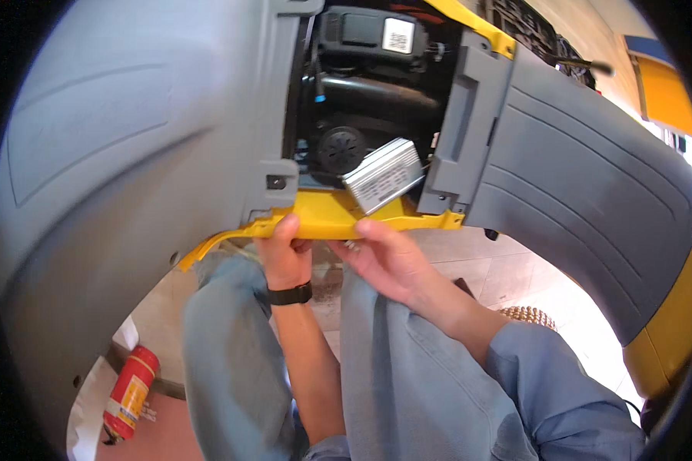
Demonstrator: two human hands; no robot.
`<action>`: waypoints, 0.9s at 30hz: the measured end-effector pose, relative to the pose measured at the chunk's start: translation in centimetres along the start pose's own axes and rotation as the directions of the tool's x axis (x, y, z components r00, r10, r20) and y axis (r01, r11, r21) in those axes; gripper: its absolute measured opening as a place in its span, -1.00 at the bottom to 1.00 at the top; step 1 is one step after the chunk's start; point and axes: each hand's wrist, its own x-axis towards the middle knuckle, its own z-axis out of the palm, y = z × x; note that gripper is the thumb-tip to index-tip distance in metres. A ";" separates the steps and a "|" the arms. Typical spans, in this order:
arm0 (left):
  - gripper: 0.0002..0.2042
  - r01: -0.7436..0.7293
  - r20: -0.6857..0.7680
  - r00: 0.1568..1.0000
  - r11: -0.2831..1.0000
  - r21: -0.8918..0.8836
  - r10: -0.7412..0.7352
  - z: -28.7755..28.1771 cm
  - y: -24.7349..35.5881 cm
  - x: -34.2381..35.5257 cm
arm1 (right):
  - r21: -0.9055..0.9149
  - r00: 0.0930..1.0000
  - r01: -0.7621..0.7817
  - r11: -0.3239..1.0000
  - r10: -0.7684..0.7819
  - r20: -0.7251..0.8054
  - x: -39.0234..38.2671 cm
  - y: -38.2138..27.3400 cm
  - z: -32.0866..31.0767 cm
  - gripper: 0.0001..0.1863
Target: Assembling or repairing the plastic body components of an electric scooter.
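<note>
A long yellow plastic trim panel [323, 223] runs along the near edge of an opening in a grey plastic vehicle body. My left hand [286, 257], with a dark band at the wrist, grips its lower edge, thumb on top and fingers curled beneath. Farther right, my right hand [388, 257] pinches the same edge with its thumb up; a small shiny piece shows by its fingers, too small to name. Just above that thumb, a silver finned metal box [384, 175] with printed text sits tilted at the opening's near side. The fingertips under the panel are hidden.
Inside the opening are a black unit [369, 38] with a white label, a dark tube [377, 92] and a round black part [342, 150]. Grey body panels [569, 177] flank it. A red fire extinguisher [131, 396] is at lower left. Black gear [527, 31] is at far right.
</note>
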 end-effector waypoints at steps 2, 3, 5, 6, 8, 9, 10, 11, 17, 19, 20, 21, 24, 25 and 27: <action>-0.67 -0.042 -0.017 0.999 0.999 0.010 0.043 0.9 0.5 -0.2 | -0.044 0.999 -0.024 0.999 0.026 0.040 0.2 0.6 0.5 -0.61; -0.67 -0.040 -0.007 0.999 0.999 0.005 0.040 1.0 0.4 0.0 | -0.048 0.999 -0.014 0.999 0.016 0.040 0.5 0.5 0.7 -0.61; -0.56 -0.046 0.074 0.996 0.998 0.030 0.043 0.5 0.5 0.3 | -0.019 0.997 -0.062 0.998 0.063 0.053 0.8 0.5 0.7 -0.62; -0.56 -0.042 0.070 0.997 0.999 0.032 0.040 0.4 0.4 0.2 | -0.017 0.997 -0.065 0.998 0.066 0.049 0.8 0.5 0.5 -0.62; -0.59 -0.081 0.086 0.994 0.993 0.085 0.074 0.3 0.5 0.0 | -0.014 0.997 -0.062 0.998 0.063 0.047 0.9 0.7 0.4 -0.63; -0.59 -0.088 0.078 0.994 0.992 0.090 0.082 0.2 0.9 -0.2 | -0.011 0.996 -0.074 0.997 0.074 0.052 0.9 1.0 0.4 -0.63; -0.62 -0.053 0.051 0.998 0.987 0.154 0.046 0.0 1.4 -0.5 | -0.001 0.994 -0.091 0.996 0.091 0.059 0.9 1.3 0.4 -0.64; -0.65 -0.022 0.025 1.000 0.977 0.214 0.017 0.0 1.7 -0.5 | 0.006 0.992 -0.106 0.994 0.105 0.072 1.1 1.1 0.4 -0.64; -0.74 -0.065 0.226 0.962 0.932 -0.357 0.153 -4.9 5.1 0.2 | -0.008 0.983 -0.139 0.990 0.139 0.123 0.9 0.4 0.1 -0.60; -0.75 -0.130 0.135 0.977 0.960 -0.248 0.167 -5.0 5.9 0.4 | -0.010 0.972 -0.156 0.988 0.155 0.174 1.2 1.0 -0.4 -0.57; -0.77 -0.201 0.100 0.973 0.977 -0.077 0.208 -4.7 5.9 0.5 | -0.119 0.955 -0.174 0.978 0.197 0.222 1.3 1.3 -0.4 -0.50; -0.78 -0.263 0.071 0.964 0.959 0.103 0.256 -3.7 6.3 0.6 | -0.224 0.932 -0.187 0.956 0.245 0.268 1.6 1.8 0.1 -0.43; -0.77 -0.298 -0.080 0.936 0.890 0.344 0.344 -1.7 6.4 0.8 | -0.330 0.885 -0.247 0.911 0.351 0.306 4.7 4.0 1.7 -0.39; -0.74 -0.323 -0.104 0.917 0.871 0.369 0.384 -1.6 6.4 0.8 | -0.365 0.857 -0.305 0.880 0.421 0.298 5.5 4.5 1.8 -0.40; -0.73 -0.330 -0.111 0.915 0.879 0.345 0.387 -2.0 6.1 1.1 | -0.333 0.862 -0.272 0.903 0.383 0.333 6.5 5.9 2.1 -0.42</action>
